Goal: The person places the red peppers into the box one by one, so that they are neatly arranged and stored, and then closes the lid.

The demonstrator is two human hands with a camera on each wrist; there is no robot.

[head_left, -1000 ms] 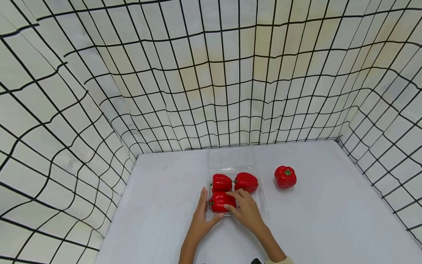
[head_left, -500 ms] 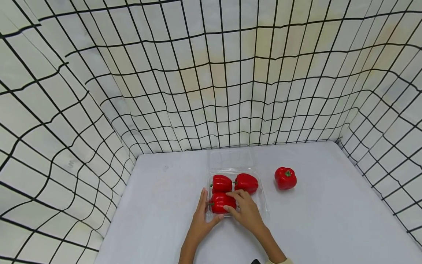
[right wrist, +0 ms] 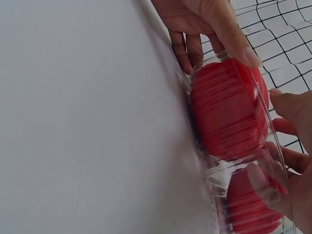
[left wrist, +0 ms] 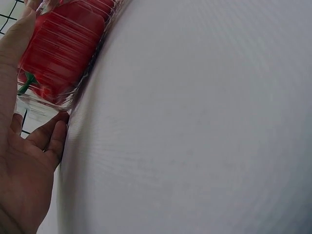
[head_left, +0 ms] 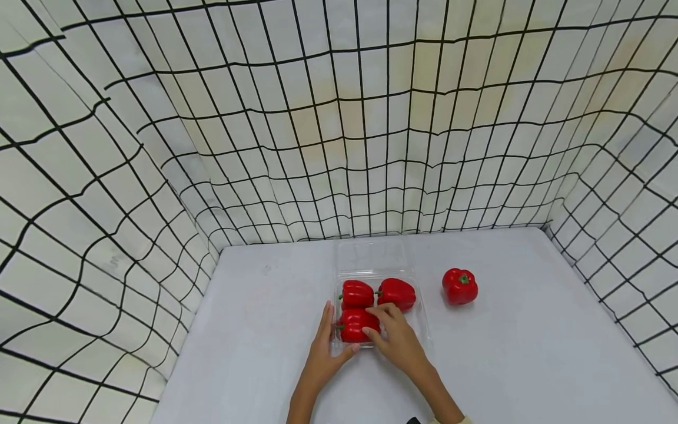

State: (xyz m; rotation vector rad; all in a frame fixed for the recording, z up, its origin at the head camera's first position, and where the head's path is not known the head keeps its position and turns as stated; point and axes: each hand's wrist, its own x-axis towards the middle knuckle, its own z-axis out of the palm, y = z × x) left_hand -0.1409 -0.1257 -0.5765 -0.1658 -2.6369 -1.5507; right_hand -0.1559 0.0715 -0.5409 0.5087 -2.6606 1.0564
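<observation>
While right fingers (head_left: 389,309) pinch one of four peppers (head_left: 352,327), spread left fingers (head_left: 325,323) touch one container (head_left: 418,321).

Head view: bright, evenly lit, small highlights on the peppers (head_left: 396,294). Both wrist views: dimmer, greyish; streaked glare crosses the clear container (right wrist: 220,171), fine detail possibly blurred.

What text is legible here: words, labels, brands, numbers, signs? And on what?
None readable.
Red peppers: no label or print seen.
Clear container: no sticker or brand visible.
Left wall: faint grey mark, too faint and small to read; can't tell if it's writing.
</observation>
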